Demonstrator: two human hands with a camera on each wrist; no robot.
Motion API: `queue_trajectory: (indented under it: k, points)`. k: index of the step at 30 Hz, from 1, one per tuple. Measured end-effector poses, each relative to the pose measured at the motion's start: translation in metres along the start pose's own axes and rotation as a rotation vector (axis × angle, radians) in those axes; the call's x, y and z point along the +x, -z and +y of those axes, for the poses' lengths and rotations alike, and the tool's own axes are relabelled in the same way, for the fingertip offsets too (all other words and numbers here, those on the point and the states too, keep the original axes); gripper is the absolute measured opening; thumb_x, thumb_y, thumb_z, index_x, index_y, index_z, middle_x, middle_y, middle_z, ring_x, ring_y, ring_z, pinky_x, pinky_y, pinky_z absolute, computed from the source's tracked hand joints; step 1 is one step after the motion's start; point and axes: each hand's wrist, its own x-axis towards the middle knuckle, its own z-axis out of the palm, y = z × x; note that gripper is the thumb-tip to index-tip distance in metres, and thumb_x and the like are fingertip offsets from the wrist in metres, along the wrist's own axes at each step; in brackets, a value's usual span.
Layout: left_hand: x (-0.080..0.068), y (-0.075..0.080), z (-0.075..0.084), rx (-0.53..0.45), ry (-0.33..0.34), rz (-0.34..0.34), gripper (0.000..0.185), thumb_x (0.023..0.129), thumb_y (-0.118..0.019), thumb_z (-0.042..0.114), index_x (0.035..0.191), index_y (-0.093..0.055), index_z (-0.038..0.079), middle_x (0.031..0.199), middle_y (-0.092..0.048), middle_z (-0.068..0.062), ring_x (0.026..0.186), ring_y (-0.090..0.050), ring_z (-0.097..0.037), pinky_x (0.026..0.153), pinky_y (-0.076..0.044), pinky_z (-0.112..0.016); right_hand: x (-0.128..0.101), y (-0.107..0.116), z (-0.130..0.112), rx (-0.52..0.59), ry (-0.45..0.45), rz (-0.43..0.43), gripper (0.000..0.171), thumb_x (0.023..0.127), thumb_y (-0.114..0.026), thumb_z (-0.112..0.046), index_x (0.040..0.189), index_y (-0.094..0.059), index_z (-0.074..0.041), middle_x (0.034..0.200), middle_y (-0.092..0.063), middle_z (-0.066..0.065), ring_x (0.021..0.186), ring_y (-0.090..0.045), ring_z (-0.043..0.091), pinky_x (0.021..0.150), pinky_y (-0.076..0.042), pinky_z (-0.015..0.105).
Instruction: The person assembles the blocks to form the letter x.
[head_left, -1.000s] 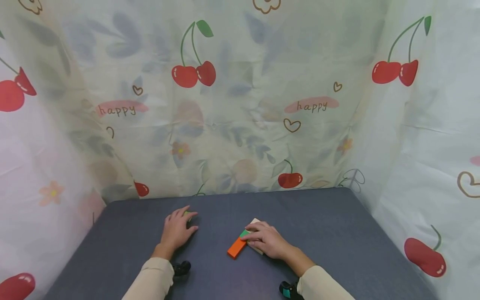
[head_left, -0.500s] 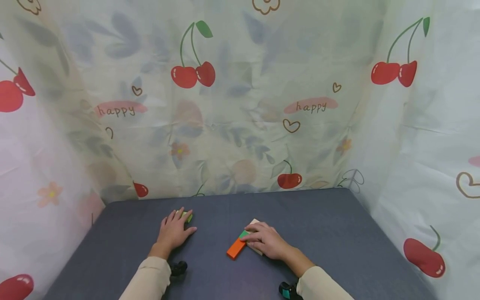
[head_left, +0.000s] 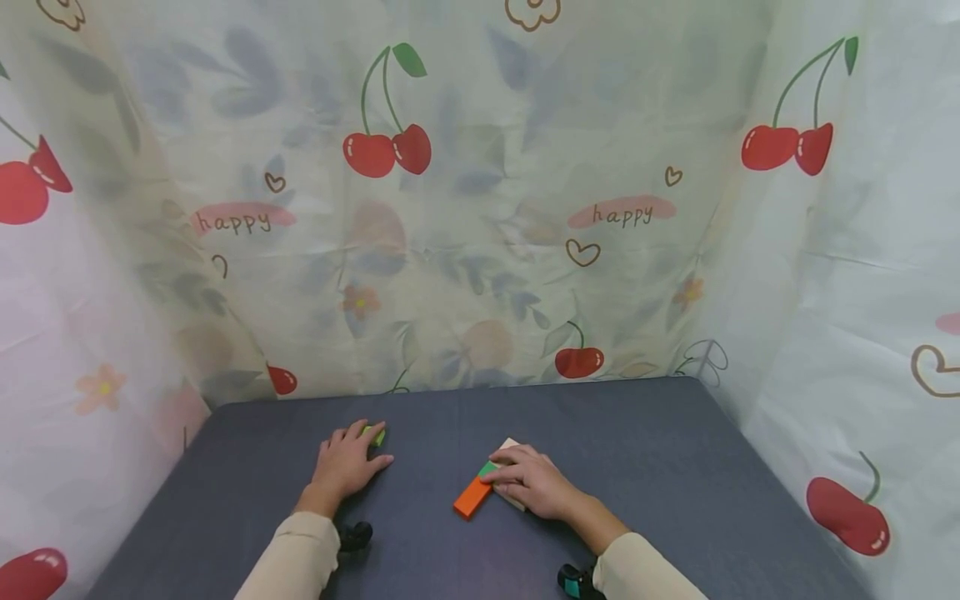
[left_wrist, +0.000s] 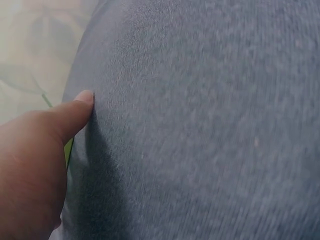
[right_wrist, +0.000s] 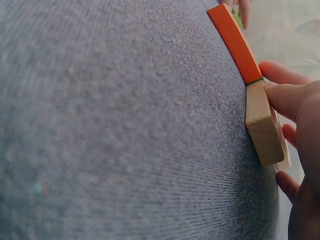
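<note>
The left hand (head_left: 347, 467) lay flat on the dark grey tabletop (head_left: 660, 450), fingers loosely spread over a small lime-green block (head_left: 374, 433) that peeked out at the fingertips. The right hand (head_left: 536, 482) rested on a pale wooden block (head_left: 512, 444), its fingers stretched over a green piece (head_left: 488, 469) next to an orange block (head_left: 472, 497) (none of them lifted). The right wrist view showed the wooden block (right_wrist: 263, 125) butting end to end against the orange one (right_wrist: 234, 41). The left wrist view gave only a thumb (left_wrist: 70, 116) on the cloth and a green sliver (left_wrist: 68, 150).
</note>
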Motion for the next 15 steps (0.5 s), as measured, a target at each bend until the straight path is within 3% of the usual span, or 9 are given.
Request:
queue_trajectory:
  k: [15]
  points:
    - [-0.002,0.011,-0.007,0.068,-0.065,0.006,0.065,0.084,-0.069,0.054,0.14,-0.056,0.025,0.129,-0.053,-0.015,0.116,-0.047,-0.039,0.095,-0.035,-0.059,0.0,0.003,-0.003,0.01,-0.003,-0.008,0.028,0.098,-0.059,-0.022,0.123,-0.069,-0.031,0.14,-0.05,0.0,0.132,-0.037,0.028,0.098,-0.029,0.058]
